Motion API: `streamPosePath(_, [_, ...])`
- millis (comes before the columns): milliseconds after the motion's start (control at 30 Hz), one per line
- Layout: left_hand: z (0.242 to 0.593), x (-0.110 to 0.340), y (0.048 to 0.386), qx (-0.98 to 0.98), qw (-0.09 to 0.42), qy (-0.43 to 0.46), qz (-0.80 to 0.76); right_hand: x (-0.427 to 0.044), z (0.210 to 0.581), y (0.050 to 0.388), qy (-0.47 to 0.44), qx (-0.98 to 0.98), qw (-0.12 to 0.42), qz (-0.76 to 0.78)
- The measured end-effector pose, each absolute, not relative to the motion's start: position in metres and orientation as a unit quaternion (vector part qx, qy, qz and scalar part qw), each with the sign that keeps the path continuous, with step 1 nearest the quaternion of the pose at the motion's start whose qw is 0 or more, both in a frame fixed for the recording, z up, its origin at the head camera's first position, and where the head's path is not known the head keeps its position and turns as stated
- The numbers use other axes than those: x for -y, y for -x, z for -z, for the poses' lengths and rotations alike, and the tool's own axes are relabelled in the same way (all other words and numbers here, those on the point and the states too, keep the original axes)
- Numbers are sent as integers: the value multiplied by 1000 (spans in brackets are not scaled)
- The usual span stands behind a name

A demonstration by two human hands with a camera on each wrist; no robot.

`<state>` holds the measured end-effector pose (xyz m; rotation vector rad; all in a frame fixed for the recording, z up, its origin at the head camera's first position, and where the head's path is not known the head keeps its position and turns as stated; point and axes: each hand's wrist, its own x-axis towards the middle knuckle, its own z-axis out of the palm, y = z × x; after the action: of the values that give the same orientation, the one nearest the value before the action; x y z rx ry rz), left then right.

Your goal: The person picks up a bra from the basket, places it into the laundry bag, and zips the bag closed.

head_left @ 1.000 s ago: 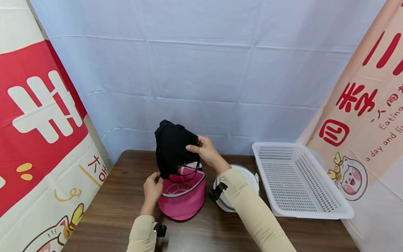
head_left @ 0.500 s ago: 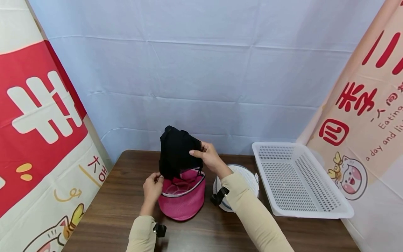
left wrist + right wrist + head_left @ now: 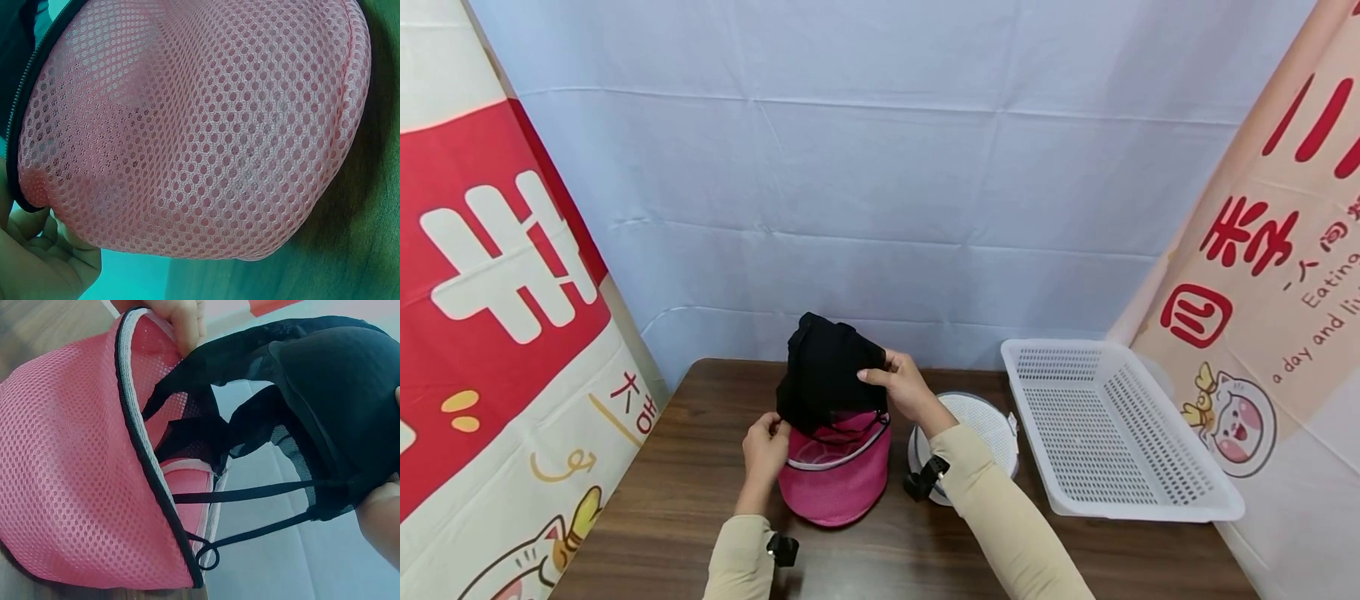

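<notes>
A black bra (image 3: 827, 371) hangs over the mouth of a pink mesh laundry bag (image 3: 835, 493), its straps dangling into the opening. My right hand (image 3: 907, 390) grips the bra by its right side, thumb in front. The right wrist view shows the smooth cup (image 3: 347, 381) and two thin straps (image 3: 250, 492) reaching past the zippered rim (image 3: 134, 419). At the rim's left edge, my left hand (image 3: 765, 448) pinches the bag. The left wrist camera faces the bag's mesh side (image 3: 231, 137), with the curled fingers (image 3: 56, 262) at the zipper's end.
A round white mesh bag (image 3: 988, 425) stands right of the pink one, partly behind my right forearm. Farther right is a white perforated plastic basket (image 3: 1146, 510). All stand on a dark wooden table (image 3: 655, 500), with a pale cloth (image 3: 880, 167) hanging behind it.
My right hand has come down and slightly right with the bra, bringing it lower over the bag's mouth. The left hand keeps its place at the rim.
</notes>
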<state>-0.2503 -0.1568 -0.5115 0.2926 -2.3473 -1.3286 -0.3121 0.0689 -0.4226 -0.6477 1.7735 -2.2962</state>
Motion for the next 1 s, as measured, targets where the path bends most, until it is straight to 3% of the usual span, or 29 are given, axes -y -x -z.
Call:
streamPosePath(533, [513,157,253,837,209,-110,493,-93,419,310,171,-515,29,840])
streamPosePath(1000, [514,158,253,839,210,-109,491,-94,413,308,186,-513,28,838])
